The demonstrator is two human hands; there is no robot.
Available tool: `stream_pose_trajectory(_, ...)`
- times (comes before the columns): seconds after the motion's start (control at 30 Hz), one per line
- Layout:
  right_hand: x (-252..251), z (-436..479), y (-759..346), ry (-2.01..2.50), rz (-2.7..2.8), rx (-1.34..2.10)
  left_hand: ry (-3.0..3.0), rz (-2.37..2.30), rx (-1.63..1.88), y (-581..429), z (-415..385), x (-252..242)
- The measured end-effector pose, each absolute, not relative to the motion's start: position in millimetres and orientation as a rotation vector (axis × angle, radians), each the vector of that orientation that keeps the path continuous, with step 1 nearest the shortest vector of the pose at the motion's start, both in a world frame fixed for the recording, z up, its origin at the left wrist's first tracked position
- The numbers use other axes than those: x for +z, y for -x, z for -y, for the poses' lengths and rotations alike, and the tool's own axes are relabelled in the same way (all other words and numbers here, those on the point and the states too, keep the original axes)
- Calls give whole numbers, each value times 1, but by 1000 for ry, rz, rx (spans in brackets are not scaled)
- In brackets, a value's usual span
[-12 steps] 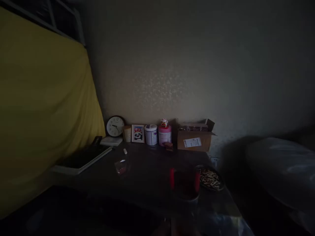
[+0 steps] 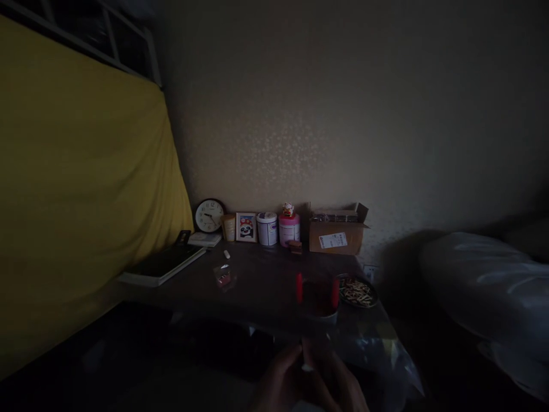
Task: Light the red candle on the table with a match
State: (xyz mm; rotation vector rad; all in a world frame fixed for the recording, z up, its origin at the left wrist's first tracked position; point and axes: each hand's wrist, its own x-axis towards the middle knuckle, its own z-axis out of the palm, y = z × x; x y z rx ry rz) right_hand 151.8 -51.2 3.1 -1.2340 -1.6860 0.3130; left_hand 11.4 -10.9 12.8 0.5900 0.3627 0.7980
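Observation:
In dim light at the bottom middle of the head view, my left hand (image 2: 278, 375) and my right hand (image 2: 341, 383) meet in front of the table's near edge. Their fingers are closed together around something small; a pale bit (image 2: 307, 367) shows between them, too dark to name. Just beyond my hands stands a dark round vessel (image 2: 319, 316) with two upright red parts at its sides. To its right, a round dish (image 2: 376, 297) holds short pale sticks.
A small clear packet (image 2: 223, 279) lies on the table (image 2: 261, 286). Along the wall stand a clock (image 2: 209, 216), a panda picture (image 2: 246, 228), a white tin (image 2: 267, 230), a pink tin (image 2: 290, 230) and a cardboard box (image 2: 334, 237). Left hangs a yellow cloth (image 2: 86, 154).
My hands have come up further into view from the bottom edge. The view has tilted down slightly, so the table things sit higher in it.

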Motion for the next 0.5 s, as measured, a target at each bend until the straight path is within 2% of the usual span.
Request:
stream_pose_trajectory(0.13, 11, 49, -154, 1182, 1786, 467, -627, -360, 851, -12, 13, 12)
stream_pose_trajectory(0.5, 0, 46, -153, 1205, 1802, 439, -630, -355, 869, -10, 13, 7)
